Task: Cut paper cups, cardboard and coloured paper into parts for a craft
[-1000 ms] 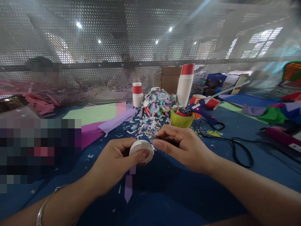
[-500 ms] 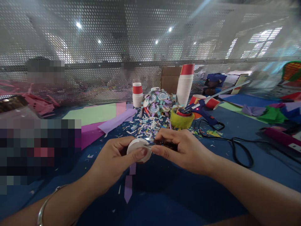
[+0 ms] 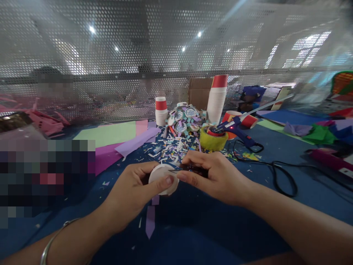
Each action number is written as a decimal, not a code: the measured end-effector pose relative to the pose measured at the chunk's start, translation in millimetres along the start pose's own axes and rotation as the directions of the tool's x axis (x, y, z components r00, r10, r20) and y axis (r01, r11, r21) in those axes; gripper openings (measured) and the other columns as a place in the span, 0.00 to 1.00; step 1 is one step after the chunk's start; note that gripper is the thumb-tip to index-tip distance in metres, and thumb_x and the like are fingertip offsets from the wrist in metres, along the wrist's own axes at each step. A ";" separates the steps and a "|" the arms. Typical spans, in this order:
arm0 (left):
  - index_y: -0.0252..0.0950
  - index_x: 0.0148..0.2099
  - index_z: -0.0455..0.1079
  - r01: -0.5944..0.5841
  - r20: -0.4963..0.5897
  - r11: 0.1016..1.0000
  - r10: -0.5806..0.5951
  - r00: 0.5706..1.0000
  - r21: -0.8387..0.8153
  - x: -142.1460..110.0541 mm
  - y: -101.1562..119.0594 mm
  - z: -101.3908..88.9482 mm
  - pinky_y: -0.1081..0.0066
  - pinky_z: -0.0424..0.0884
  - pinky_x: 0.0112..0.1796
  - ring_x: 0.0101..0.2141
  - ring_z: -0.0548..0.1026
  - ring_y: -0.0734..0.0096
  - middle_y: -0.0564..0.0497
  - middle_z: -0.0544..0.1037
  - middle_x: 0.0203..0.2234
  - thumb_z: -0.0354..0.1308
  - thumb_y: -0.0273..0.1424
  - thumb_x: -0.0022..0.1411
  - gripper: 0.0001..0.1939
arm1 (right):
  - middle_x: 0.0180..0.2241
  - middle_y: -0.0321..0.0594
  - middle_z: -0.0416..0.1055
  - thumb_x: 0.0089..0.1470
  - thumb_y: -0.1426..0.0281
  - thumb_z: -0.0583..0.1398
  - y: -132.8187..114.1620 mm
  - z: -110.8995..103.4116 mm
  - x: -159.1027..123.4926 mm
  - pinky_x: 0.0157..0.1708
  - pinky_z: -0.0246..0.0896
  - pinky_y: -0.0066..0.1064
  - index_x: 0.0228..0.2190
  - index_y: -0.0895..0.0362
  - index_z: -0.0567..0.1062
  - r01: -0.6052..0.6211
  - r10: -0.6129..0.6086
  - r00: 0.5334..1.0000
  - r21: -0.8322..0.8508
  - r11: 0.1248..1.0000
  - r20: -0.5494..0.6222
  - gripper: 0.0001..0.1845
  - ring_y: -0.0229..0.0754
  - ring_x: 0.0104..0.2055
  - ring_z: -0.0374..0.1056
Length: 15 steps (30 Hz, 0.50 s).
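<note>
The round white paper disc (image 3: 160, 175) with a shallow rim is in front of you, held above the dark blue table covering (image 3: 220, 232), its flat face turned towards you. Your left hand (image 3: 138, 186) pinches it, thumb across the face and fingers behind its edge. Your right hand (image 3: 213, 176) grips a dark-handled, scissors-like tool (image 3: 173, 170) with narrow metal blades; the blades reach over the disc's upper right, but you cannot tell whether they touch it. Below your left hand lies a pointed purple paper strip (image 3: 150, 221).

Just beyond your hands, small white and coloured paper scraps (image 3: 176, 148) litter the covering. Behind them is a heap of round white pieces with blue drawings (image 3: 181, 127), between a short stack of red-and-white paper cups (image 3: 161, 112) and a tall, leaning one (image 3: 217, 105). To the right, a dark blue glue gun (image 3: 233, 126) rests with its nozzle at a yellow-green round container (image 3: 213, 142); a black cord (image 3: 275, 184) loops nearby.
</note>
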<state>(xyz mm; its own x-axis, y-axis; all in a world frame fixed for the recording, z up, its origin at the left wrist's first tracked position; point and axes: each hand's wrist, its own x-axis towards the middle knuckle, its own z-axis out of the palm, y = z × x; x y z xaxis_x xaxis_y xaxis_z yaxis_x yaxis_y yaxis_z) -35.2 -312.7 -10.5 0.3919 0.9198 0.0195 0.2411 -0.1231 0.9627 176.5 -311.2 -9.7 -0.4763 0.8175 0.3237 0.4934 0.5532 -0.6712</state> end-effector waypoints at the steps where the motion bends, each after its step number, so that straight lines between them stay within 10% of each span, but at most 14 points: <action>1: 0.35 0.29 0.74 0.012 0.003 1.000 -0.012 1.000 -0.019 -0.2 0.2 0.3 0.77 0.64 0.27 0.25 0.68 0.76 0.54 0.73 0.22 0.64 0.39 0.56 0.12 | 0.22 0.30 0.61 0.58 0.60 0.59 -0.1 0.2 0.0 0.23 0.49 0.26 0.31 0.58 0.70 0.001 -0.001 1.000 -0.001 1.000 0.000 0.13 0.32 0.23 0.54; 15: 0.34 0.32 0.76 0.124 0.071 0.975 -0.113 0.991 -0.184 -0.3 5.5 3.7 0.76 0.69 0.28 0.27 0.73 0.74 0.49 0.79 0.25 0.64 0.38 0.56 0.11 | 0.23 0.32 0.62 0.59 0.54 0.55 1.0 1.5 2.1 0.22 0.50 0.27 0.29 0.57 0.68 -0.103 0.106 0.993 0.046 0.994 -0.062 0.19 0.34 0.23 0.56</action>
<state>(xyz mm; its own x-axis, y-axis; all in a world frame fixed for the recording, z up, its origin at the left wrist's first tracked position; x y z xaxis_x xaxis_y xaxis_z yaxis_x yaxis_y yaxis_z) -30.7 -315.1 -6.2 0.4240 0.8991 -0.1088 0.1207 0.0629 0.9907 174.9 -309.2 -10.6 -0.3758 0.8797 0.2916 0.5058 0.4583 -0.7308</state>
